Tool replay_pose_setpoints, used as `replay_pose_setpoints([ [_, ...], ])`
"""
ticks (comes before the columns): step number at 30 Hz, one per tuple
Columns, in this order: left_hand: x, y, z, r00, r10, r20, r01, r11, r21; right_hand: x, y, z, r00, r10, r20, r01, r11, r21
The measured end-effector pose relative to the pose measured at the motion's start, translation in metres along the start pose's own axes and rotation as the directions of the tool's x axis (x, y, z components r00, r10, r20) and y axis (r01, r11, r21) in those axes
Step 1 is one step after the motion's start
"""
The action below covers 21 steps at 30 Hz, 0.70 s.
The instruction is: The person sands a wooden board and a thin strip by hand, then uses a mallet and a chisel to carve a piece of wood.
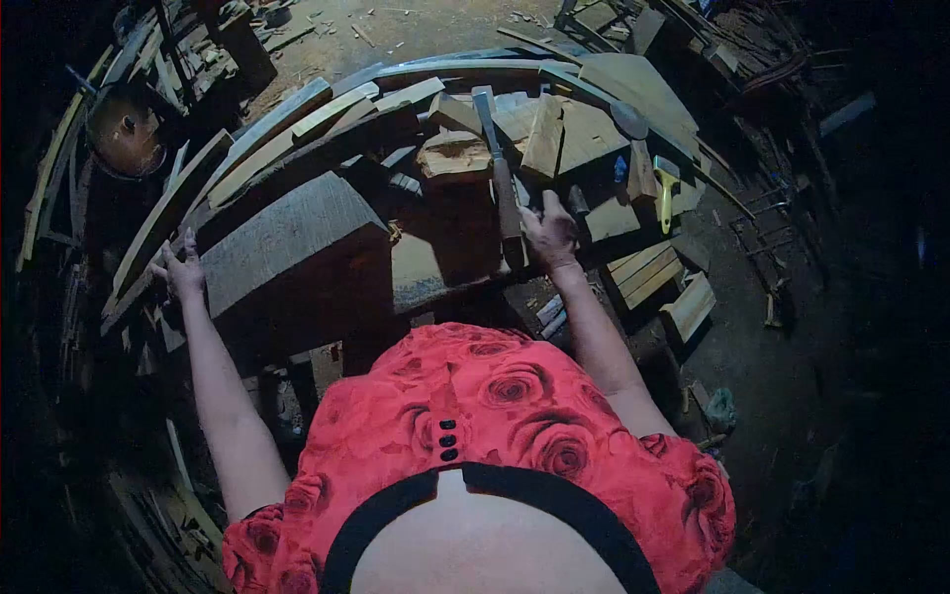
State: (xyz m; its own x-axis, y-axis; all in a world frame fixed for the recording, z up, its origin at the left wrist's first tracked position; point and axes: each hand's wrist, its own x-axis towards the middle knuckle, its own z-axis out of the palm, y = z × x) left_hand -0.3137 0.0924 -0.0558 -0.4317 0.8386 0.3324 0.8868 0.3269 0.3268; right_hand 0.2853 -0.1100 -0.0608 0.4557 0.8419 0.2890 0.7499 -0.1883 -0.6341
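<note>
My left hand (182, 269) is at the left end of the bench, its fingers apart, beside a long wooden strip (173, 213). A thick grey wood block (287, 233) lies to its right. My right hand (551, 233) is at the middle of the bench, its fingers bent next to the dark handle of a long chisel-like tool (503, 178); whether they grip it is unclear. Just above this hand lies a short wooden block (542, 137). A yellow-handled brush (666, 193) and a small blue object (620, 168) lie to its right.
Wood pieces (336, 109) line the far edge of the bench. A round rusty metal disc (127, 134) stands at the upper left. Stacked short boards (645, 275) and another block (689, 307) sit below the bench on the right. Scrap wood (772, 69) is at the upper right.
</note>
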Motion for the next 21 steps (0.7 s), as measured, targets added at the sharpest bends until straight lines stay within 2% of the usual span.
replay_pose_setpoints([
  [1,0.0,-0.002,0.004,0.999,0.021,-0.038,-0.022,0.999,-0.024,0.001,-0.004,-0.005,1.0,-0.003,-0.003,0.003,1.0,0.003],
  [3,0.001,-0.002,0.003,0.996,0.032,-0.084,-0.036,0.998,-0.048,0.002,-0.013,-0.024,0.989,-0.046,0.138,0.06,0.993,-0.102],
  [4,-0.004,0.004,-0.002,0.997,0.029,-0.074,-0.032,0.999,-0.042,0.002,-0.005,-0.027,0.987,-0.145,0.066,0.152,0.981,-0.117],
  [5,-0.009,0.008,-0.007,0.998,0.024,-0.062,-0.026,0.999,-0.036,0.006,0.002,-0.031,0.986,-0.153,0.07,0.161,0.98,-0.117],
  [7,-0.008,0.007,-0.004,0.998,0.013,-0.066,-0.016,0.999,-0.046,0.011,0.015,-0.039,0.991,-0.094,-0.098,0.085,0.992,-0.092],
  [8,-0.006,0.006,-0.003,0.997,0.014,-0.07,-0.018,0.998,-0.055,0.013,0.021,-0.041,0.991,-0.098,-0.095,0.089,0.992,-0.092],
  [10,-0.003,-0.001,0.002,0.996,0.038,-0.078,-0.042,0.998,-0.056,0.019,0.031,-0.043,0.975,-0.198,-0.098,0.156,0.932,-0.327],
  [11,-0.001,-0.003,0.004,0.994,0.065,-0.086,-0.07,0.996,-0.056,0.022,0.04,-0.037,0.975,-0.2,-0.099,0.159,0.932,-0.326],
  [13,-0.003,0.001,0.001,0.997,0.034,-0.071,-0.038,0.998,-0.056,0.029,0.054,-0.022,0.998,-0.023,-0.061,0.001,0.937,-0.348],
  [15,-0.002,0.0,0.002,0.999,0.003,-0.052,-0.006,0.999,-0.054,0.036,0.06,-0.021,0.999,0.013,-0.031,-0.022,0.937,-0.348],
  [17,0.005,-0.011,0.016,0.992,0.047,-0.113,-0.054,0.997,-0.059,0.037,0.07,-0.027,0.998,0.056,0.0,-0.053,0.934,-0.352],
  [19,0.009,-0.015,0.017,0.995,0.049,-0.087,-0.056,0.995,-0.085,0.035,0.095,-0.041,0.977,0.106,0.184,-0.094,0.993,-0.075],
  [20,0.008,-0.016,0.018,0.997,0.048,-0.061,-0.055,0.992,-0.111,0.032,0.115,-0.046,0.905,0.245,0.349,-0.325,0.926,0.194],
  [21,0.006,-0.013,0.015,0.997,0.049,-0.055,-0.055,0.992,-0.111,0.024,0.105,-0.06,0.903,0.25,0.35,-0.329,0.925,0.188],
])
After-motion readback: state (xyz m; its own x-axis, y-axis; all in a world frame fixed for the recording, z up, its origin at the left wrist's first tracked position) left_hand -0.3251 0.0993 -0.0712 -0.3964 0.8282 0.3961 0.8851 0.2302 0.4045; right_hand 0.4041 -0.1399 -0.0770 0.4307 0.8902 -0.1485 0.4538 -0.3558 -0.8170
